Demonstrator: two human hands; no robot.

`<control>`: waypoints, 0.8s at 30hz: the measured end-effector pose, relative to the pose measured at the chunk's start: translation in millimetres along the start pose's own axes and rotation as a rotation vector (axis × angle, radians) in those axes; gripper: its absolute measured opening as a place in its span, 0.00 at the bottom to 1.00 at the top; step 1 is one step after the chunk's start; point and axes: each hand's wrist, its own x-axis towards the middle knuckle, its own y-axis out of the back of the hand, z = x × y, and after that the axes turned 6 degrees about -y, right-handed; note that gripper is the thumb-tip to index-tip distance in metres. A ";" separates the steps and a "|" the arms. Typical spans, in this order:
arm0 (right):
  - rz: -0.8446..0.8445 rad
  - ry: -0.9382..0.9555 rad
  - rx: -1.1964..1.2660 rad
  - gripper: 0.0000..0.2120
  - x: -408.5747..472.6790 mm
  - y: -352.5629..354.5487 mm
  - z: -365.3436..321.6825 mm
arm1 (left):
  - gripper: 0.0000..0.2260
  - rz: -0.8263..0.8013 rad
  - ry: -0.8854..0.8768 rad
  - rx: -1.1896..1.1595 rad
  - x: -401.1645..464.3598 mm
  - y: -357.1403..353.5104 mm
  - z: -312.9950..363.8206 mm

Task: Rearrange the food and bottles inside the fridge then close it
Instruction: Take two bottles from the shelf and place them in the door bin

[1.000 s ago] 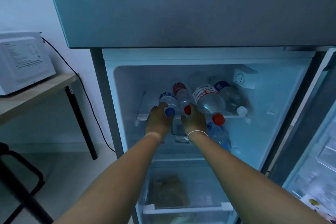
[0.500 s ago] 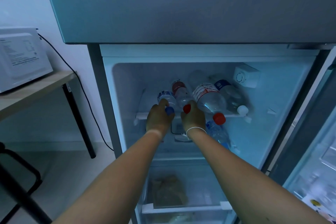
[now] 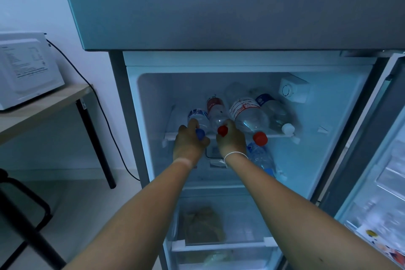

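Fridge [image 3: 219, 63] stands open, door [image 3: 372, 160] swung to the right. Top shelf [image 3: 276, 136] carries four bottles lying on their sides, caps facing out; a fifth bottle [image 3: 260, 158] lies below it, and bagged food [image 3: 203, 223] sits in the drawer [image 3: 221, 245]. Left hand [image 3: 189, 144] is wrapped around the neck of the blue-cap bottle [image 3: 198, 119]; right hand [image 3: 232, 140] holds the neck of the red-cap bottle [image 3: 215, 112], cap showing above the fingers. Both bottles lie side by side, touching, at the shelf's left half. Judgement: step in hand is sliding or straightening this pair. To do it well, keep both parallel and pushed back from the shelf lip, and avoid nudging the large red-cap bottle [image 3: 248, 114] just beside the right hand, since round bottles may roll forward. White-cap bottle [image 3: 274, 112] is furthest right, clear of both hands.
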 end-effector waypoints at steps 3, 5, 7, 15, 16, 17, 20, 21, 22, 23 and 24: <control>0.011 0.000 0.026 0.17 -3.7 1.1 0.4 | 0.10 0.007 -0.011 -0.003 -6.9 3.9 0.8; 0.014 0.009 0.055 0.17 -8.6 0.9 0.6 | 0.13 0.017 -0.030 0.029 -12.0 5.2 -1.4; 0.017 0.022 0.075 0.15 -15.0 -0.2 3.4 | 0.15 0.037 -0.050 0.062 -15.7 4.6 -5.3; 0.040 0.052 0.126 0.18 -18.8 -3.8 14.2 | 0.27 0.016 -0.218 0.398 -12.9 3.5 -21.9; 0.043 0.066 0.094 0.21 -18.8 -4.4 15.4 | 0.28 0.020 -0.222 0.447 -10.5 4.1 -22.9; 0.045 0.081 0.063 0.22 -17.7 -5.3 17.0 | 0.30 0.022 -0.220 0.487 -7.3 4.5 -24.0; 0.061 0.126 -0.013 0.24 -10.8 -5.7 19.5 | 0.33 0.003 -0.237 0.586 2.8 5.9 -25.5; 0.073 0.133 -0.037 0.23 -8.1 -5.7 20.1 | 0.34 -0.013 -0.252 0.612 6.1 5.5 -25.8; 0.087 0.140 -0.063 0.23 -5.6 -6.3 20.8 | 0.34 -0.031 -0.266 0.632 8.7 4.6 -26.0; 0.100 0.152 -0.089 0.22 -3.8 -7.1 21.9 | 0.35 -0.042 -0.278 0.647 10.5 3.7 -26.1; 0.111 0.167 -0.117 0.21 -2.3 -8.0 23.6 | 0.35 -0.044 -0.290 0.657 12.2 2.4 -26.5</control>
